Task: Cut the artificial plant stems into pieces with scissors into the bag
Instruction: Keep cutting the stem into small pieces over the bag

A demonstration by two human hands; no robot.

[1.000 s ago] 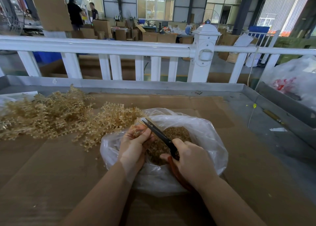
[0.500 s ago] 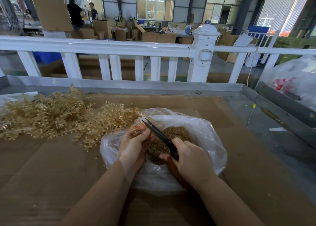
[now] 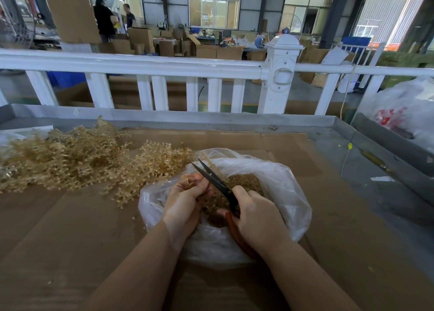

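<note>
A clear plastic bag point(image 3: 284, 188) lies open on the cardboard-covered table, with tan cut pieces point(image 3: 246, 181) inside. My left hand point(image 3: 185, 200) holds a bunch of tan artificial plant stems point(image 3: 187, 180) over the bag's mouth. My right hand point(image 3: 256, 219) grips black scissors point(image 3: 216, 181) with red-brown handles. The blades are slightly parted and point up and left beside the stems. A pile of uncut stems point(image 3: 70, 158) lies to the left of the bag.
Brown cardboard point(image 3: 70, 240) covers the metal table, whose raised rim point(image 3: 187, 118) runs along the back and right. A white railing point(image 3: 164, 66) stands behind it. A white plastic sack point(image 3: 404, 108) sits at the far right. Two people stand far back left.
The scissor blades have opened slightly beside the stems. Both hands stay over the bag in nearly the same place.
</note>
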